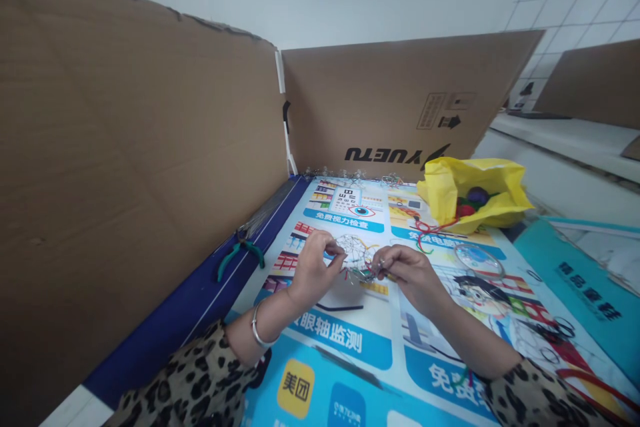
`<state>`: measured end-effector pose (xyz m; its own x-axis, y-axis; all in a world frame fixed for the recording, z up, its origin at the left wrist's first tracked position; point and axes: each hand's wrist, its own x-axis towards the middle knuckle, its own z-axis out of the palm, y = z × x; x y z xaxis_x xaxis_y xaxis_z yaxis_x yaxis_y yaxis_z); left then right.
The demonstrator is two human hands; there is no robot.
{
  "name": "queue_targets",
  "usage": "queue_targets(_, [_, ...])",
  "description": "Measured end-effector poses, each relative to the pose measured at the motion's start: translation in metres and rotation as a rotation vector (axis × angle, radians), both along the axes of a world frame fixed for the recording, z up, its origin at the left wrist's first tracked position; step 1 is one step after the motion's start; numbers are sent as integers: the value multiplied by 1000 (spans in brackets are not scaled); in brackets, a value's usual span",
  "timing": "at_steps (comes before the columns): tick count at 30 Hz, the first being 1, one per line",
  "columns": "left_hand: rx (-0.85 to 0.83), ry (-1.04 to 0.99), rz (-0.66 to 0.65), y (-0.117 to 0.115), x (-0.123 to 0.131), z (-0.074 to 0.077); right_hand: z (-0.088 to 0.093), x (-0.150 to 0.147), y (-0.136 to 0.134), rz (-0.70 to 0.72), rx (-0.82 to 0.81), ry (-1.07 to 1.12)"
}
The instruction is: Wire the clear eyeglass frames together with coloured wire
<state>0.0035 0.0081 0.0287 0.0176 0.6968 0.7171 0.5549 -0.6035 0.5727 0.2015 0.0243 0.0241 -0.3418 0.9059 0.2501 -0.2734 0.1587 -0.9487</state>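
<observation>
My left hand (315, 263) and my right hand (403, 270) meet over a printed poster (350, 347) that covers the table. Both pinch a small wire ball frame (356, 252) of thin silver wire, held between them just above the poster. The left fingers grip its left side; the right fingers pinch its lower right, where a bit of red and green wire shows. A silver bangle sits on my left wrist, and both sleeves are leopard print.
Green-handled pliers (239, 255) lie at the left by the cardboard wall (125, 167). A yellow bag (473, 192) with coloured pieces sits at the back right. A clear round lid (477, 260) and loose wire rings (557, 330) lie to the right. Small wire pieces line the back edge.
</observation>
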Motion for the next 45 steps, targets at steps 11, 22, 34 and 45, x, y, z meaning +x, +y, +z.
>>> queue_targets(11, [6,4,23,5,-3,-5,0,-1,0,4,-13,10])
queue_targets(22, [-195,-115,-45,14,-12,-9,-3,2,2,-40,-99,46])
queue_targets(34, [-641,-620,-371,25,-14,-22,-16,3,7,-48,-149,87])
queue_targets(45, [-749,-684,-387,20,-12,-21,-19,3,8,-63,-164,55])
